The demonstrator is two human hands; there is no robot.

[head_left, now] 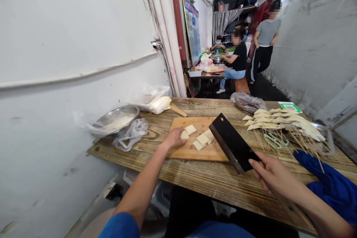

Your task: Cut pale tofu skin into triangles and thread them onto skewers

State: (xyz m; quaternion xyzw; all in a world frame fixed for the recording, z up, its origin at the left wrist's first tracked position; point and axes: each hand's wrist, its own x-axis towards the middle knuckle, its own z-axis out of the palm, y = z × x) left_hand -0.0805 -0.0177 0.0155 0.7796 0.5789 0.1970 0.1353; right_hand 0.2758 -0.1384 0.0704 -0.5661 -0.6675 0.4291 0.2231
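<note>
My right hand point(267, 173) grips a black cleaver point(232, 143) by its handle, the broad blade tilted and overlapping the right side of a wooden cutting board point(178, 152). At the board's left side, my left hand point(176, 138) has its fingers closed at the edge of a pale, flat square slice point(184, 135). A similar slice point(190, 129) lies right beside it. Several more pale slices point(202, 139) overlap in a small pile mid-board, close to the blade. What the slices are made of I cannot tell.
Skewered pale pieces point(281, 119) lie in a heap at the right, near green-handled scissors point(273, 141) and a blue cloth point(331, 186). A metal bowl point(117, 119), a plastic bag point(132, 134) and a pale vegetable point(161, 105) are at the left. Other people are in the background.
</note>
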